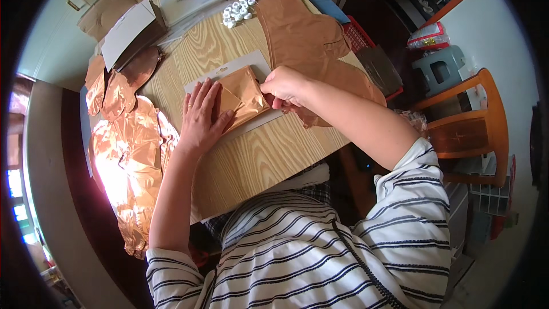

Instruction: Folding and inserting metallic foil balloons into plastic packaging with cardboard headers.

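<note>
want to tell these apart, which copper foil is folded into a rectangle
The folded foil on the pale card, between the left hand and right hand; the left foil pile and right foil sheets lie spread out.

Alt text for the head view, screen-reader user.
A person's left hand rests on a folded copper-coloured foil packet atop a pale card; the curled right hand is at the packet's right edge. Larger foil pieces flank them; small white objects cluster farther back on the wood-grain table.
</note>
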`<state>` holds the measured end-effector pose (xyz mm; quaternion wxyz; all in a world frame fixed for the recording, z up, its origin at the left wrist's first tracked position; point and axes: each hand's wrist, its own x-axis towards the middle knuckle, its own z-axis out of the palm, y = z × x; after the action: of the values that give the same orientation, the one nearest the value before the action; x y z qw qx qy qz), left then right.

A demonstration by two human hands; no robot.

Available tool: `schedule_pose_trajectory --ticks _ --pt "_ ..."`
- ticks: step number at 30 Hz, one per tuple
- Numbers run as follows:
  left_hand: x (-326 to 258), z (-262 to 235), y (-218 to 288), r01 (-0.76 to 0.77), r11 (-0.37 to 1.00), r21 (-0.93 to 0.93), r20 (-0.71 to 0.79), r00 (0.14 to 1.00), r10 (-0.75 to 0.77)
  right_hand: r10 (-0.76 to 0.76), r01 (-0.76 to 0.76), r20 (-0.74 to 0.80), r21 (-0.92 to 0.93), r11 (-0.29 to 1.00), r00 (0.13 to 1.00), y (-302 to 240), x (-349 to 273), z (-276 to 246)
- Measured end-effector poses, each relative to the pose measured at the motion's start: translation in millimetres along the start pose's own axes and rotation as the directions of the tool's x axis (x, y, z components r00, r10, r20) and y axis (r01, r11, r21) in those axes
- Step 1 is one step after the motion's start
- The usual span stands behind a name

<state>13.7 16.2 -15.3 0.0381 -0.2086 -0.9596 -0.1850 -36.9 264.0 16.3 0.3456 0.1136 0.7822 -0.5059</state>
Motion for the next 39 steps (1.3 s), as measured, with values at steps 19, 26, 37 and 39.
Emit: schedule_pose_trajectory --ticks 19,26,37,39 --pt "3 4 -4 0.003 1.0 0.003 0.008 1.0 -0.003 -0.225 0.189 -0.086 -0.305 0.933 0.971 3 42 2" --pt "7 1 7 0.028 0.998 0.053 -0.013 1.0 -0.027 -0.281 0.246 -0.147 -0.218 0.944 0.948 9 29 2" --pt "8 6 10 0.026 0.999 0.048 -0.037 0.999 -0.025 -0.235 0.228 -0.045 -0.119 0.966 0.971 2 7 1" --pt "8 9 6 0.025 1.0 0.008 -0.045 0.999 -0.025 -0.241 0.233 -0.059 -0.119 0.965 0.969 2 6 3"
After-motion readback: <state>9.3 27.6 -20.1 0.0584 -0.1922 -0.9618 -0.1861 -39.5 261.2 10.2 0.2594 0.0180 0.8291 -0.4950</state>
